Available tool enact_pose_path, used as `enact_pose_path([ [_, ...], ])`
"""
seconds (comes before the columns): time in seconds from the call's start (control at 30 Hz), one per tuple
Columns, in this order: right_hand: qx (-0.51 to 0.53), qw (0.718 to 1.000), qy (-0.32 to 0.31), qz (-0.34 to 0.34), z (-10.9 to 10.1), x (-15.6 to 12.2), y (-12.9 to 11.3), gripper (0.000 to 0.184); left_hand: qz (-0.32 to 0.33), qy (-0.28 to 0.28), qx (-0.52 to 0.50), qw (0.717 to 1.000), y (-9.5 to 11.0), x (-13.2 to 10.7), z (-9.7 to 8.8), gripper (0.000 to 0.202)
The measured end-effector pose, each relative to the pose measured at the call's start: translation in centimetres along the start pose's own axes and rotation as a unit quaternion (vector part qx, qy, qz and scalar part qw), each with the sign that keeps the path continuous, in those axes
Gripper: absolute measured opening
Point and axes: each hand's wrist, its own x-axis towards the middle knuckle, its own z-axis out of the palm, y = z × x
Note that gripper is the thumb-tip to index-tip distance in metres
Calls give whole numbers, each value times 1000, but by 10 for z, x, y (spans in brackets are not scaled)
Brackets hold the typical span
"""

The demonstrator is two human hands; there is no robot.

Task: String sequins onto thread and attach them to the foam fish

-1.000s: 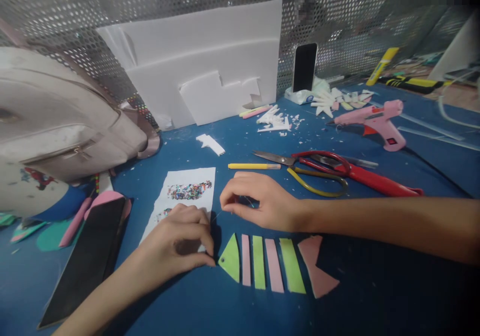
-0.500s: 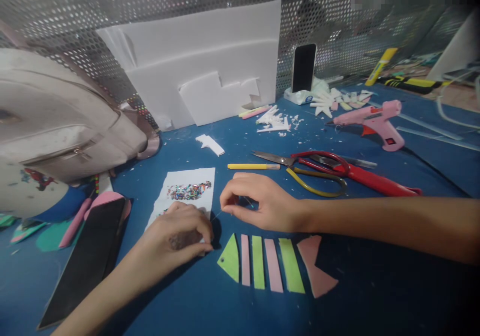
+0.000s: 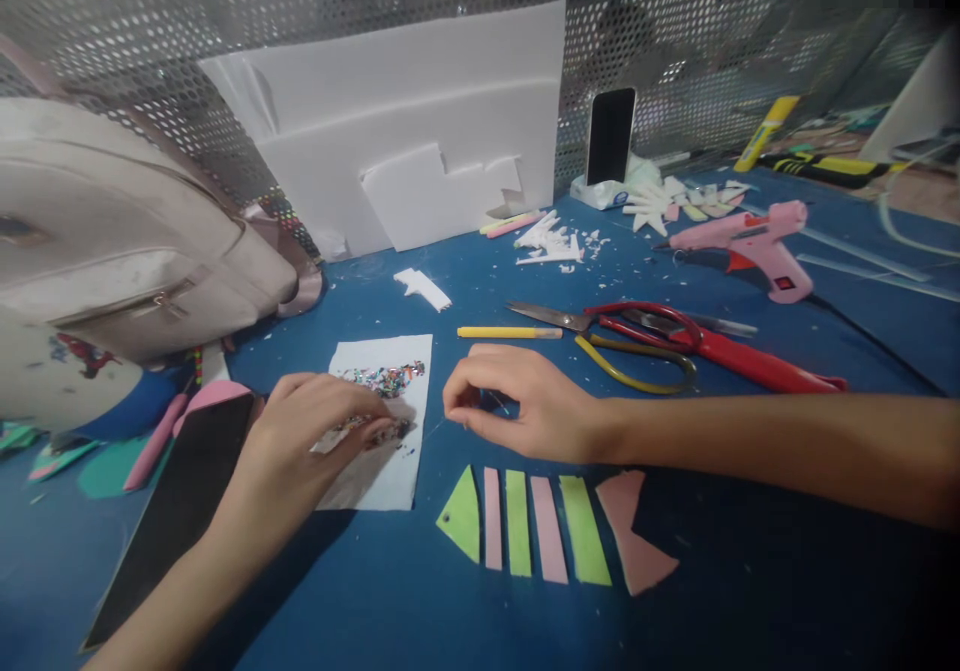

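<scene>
My left hand (image 3: 300,441) reaches over a white paper sheet (image 3: 409,471), its thumb and fingertips pinched together among small multicoloured beads or sequins (image 3: 390,381). Whatever sits between those fingertips is too small to make out. To the right, my right hand (image 3: 532,406) rests on the blue table with thumb and forefinger pinched on a thin thread, whose end points towards the paper. Below it lies a fish laid out in separate pieces: a green head (image 3: 461,521), pink and green strips (image 3: 517,523) and a pink tail (image 3: 635,536).
Behind my right hand lie a yellow pen (image 3: 510,333) and red-handled scissors (image 3: 637,326). A pink glue gun (image 3: 772,246) is at the right. White board (image 3: 450,101) and an upright phone (image 3: 610,136) stand at the back. A dark phone (image 3: 169,521) and backpack (image 3: 150,221) are left.
My left hand has moved left and up, from beside the thread near my right hand onto the beads on the paper. The right hand stays nearly where it was.
</scene>
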Motion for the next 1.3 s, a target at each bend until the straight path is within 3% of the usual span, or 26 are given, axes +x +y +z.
enact_pose_path([
  [0.13,2,1000,1,-1,0,0,0,6,14,-11,9,1000,0,2,0,5],
  [0.33,3,1000,0,0,0,-1,0,6,32,-103,-37,994,3,5,1,14],
  [0.57,0,1000,-2,0,0,0,-1,7,21,-108,-68,992,0,3,-4,16],
  [0.67,1,1000,-3,0,0,0,0,7,6,-191,-156,969,-7,3,-12,8],
  [0.77,3,1000,-2,0,0,0,0,7,-34,-313,-246,917,-11,3,-20,6],
  [0.83,4,1000,-2,-1,1,0,0,7,-52,-351,-263,897,-12,3,-24,7],
  [1.3,4,1000,1,-6,1,0,0,7,-29,-385,-257,886,-2,6,-26,14],
])
